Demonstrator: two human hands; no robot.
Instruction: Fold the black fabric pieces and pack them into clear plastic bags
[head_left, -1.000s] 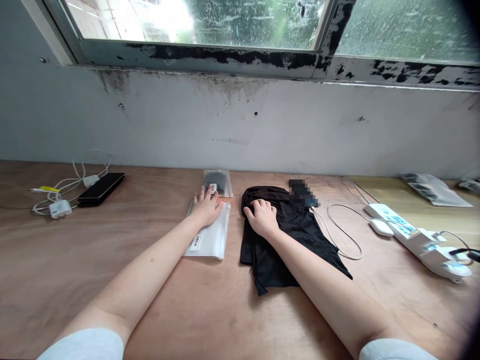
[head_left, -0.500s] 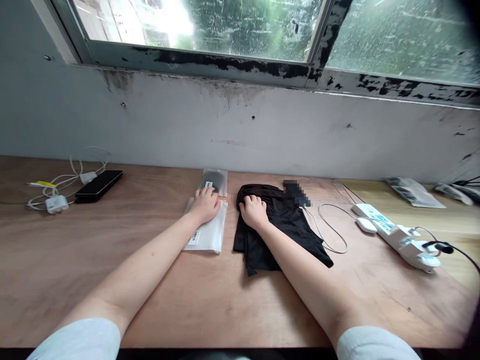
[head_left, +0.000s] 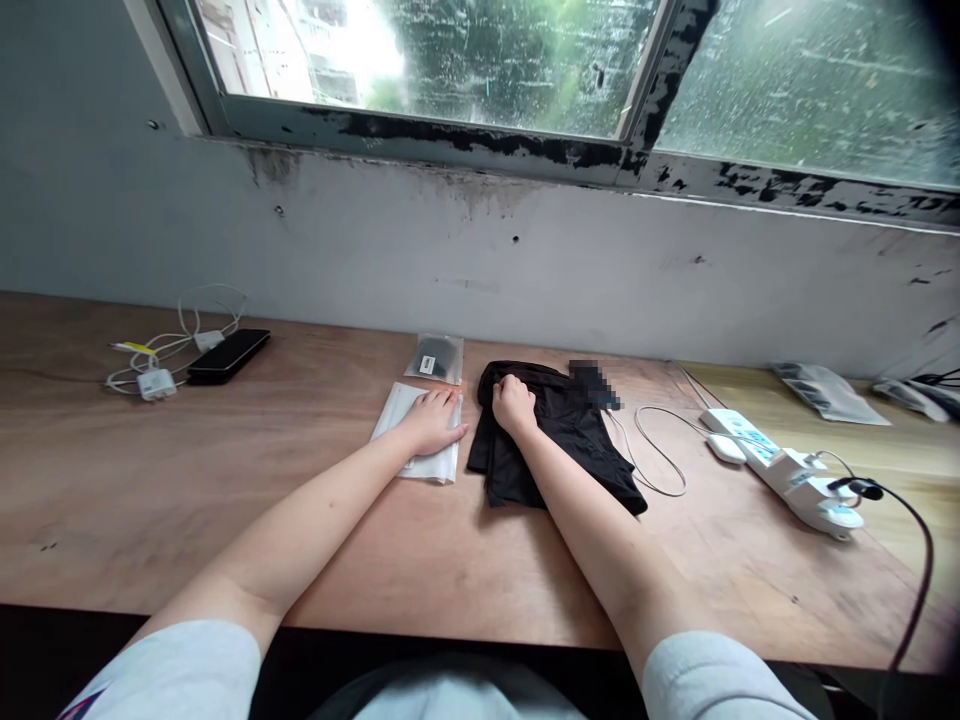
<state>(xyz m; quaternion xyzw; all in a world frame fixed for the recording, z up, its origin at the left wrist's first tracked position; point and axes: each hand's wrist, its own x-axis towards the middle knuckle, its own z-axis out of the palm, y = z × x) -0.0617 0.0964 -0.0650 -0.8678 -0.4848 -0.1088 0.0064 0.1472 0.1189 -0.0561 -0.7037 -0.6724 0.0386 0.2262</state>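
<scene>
Your left hand (head_left: 433, 422) lies flat and open on a white plastic bag (head_left: 395, 412) at lower center; nothing is clenched there. Your right hand (head_left: 514, 405) rests on a folded black garment (head_left: 551, 455) just to the right of the bag, with its fingers curled into the cloth; from this view, you cannot tell whether they are pinching the fabric or only pressing down. A small clear bag (head_left: 435, 358) holding something black lies just above your left hand; a pixelated dark object (head_left: 592, 385) sits at the garment's far edge. All of this rests on a plywood bench (head_left: 225, 510). At upper left are a black smartphone (head_left: 227, 354) and a white charger (head_left: 156, 384); at right is a white power strip (head_left: 772, 460). The white bag could skid on the smooth wood if you press unevenly; the garment's loose folds could slide apart if your right hand drags them; a thin white cable (head_left: 660, 470) just beside the garment could snag its hem.
</scene>
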